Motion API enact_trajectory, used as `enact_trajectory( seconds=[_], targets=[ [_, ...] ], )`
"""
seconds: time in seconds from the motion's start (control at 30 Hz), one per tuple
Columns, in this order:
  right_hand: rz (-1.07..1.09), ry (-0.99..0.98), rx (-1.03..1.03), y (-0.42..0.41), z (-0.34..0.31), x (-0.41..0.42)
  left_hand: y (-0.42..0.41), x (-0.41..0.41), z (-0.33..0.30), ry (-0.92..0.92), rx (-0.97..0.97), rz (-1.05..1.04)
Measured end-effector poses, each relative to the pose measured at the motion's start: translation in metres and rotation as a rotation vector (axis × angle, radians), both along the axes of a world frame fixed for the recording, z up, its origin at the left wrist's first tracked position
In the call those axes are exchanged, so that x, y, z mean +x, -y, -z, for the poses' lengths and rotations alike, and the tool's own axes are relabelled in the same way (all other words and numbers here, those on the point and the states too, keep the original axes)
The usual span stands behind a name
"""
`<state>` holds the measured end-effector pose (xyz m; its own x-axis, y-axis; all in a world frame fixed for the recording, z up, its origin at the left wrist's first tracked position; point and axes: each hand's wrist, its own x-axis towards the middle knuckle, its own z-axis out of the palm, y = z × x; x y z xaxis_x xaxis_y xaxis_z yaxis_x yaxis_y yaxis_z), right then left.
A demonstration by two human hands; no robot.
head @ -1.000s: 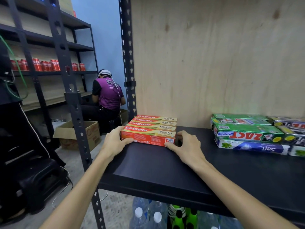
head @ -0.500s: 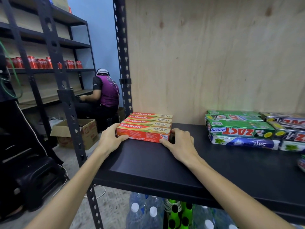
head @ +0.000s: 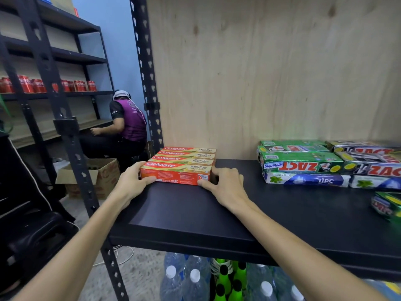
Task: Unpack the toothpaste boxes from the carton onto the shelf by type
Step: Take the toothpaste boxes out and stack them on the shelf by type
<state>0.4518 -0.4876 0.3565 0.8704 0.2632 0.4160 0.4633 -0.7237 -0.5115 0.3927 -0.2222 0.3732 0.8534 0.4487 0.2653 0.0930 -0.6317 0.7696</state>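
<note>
Both hands, left hand [head: 130, 183] and right hand [head: 225, 187], grip Colgate boxes [head: 180, 168] by the ends | risk: uneven push skews the row (shelf [head: 282, 213] looks slick)

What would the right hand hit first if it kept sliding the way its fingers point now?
The right hand points left and slightly back, fingers already at the right end of the Colgate boxes. It would press those first, toward the left hand. Depth is unclear.
</note>
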Motion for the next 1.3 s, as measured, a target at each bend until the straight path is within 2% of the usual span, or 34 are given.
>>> enact_trajectory(
  seconds=[0.33,0.47,0.53,0.63,0.7,0.83,1.0,1.07,1.17,1.3],
  targets=[
    [0.006,-0.007,-0.004,0.001,-0.002,-0.006,0.004,0.001,0.003,-0.022,0.029,0.012],
    [0.007,0.032,0.060,0.013,-0.006,-0.024,0.006,-0.007,0.004,-0.062,0.304,-0.008],
    [0.004,0.061,0.120,0.029,-0.008,-0.034,0.014,-0.014,0.001,0.009,0.394,-0.019],
    [0.053,0.126,0.159,0.067,-0.007,-0.037,0.038,-0.019,-0.007,0.233,0.507,-0.020],
    [0.094,0.170,0.142,0.097,-0.006,-0.034,0.063,-0.018,-0.007,0.328,0.509,0.018],
    [0.184,0.265,0.082,0.152,-0.012,-0.030,0.135,-0.010,-0.008,0.369,0.398,0.203],
    [0.287,0.366,0.017,0.212,-0.020,-0.019,0.229,0.017,-0.017,0.269,0.234,0.369],
    [0.339,0.362,-0.028,0.236,-0.024,-0.011,0.263,0.029,-0.024,0.157,0.077,0.403],
    [0.373,0.308,-0.050,0.262,-0.029,0.000,0.299,0.064,-0.026,0.029,-0.301,0.416],
    [0.314,0.286,-0.074,0.278,-0.030,0.012,0.320,0.100,-0.020,0.025,-0.668,0.442]
  ],
)
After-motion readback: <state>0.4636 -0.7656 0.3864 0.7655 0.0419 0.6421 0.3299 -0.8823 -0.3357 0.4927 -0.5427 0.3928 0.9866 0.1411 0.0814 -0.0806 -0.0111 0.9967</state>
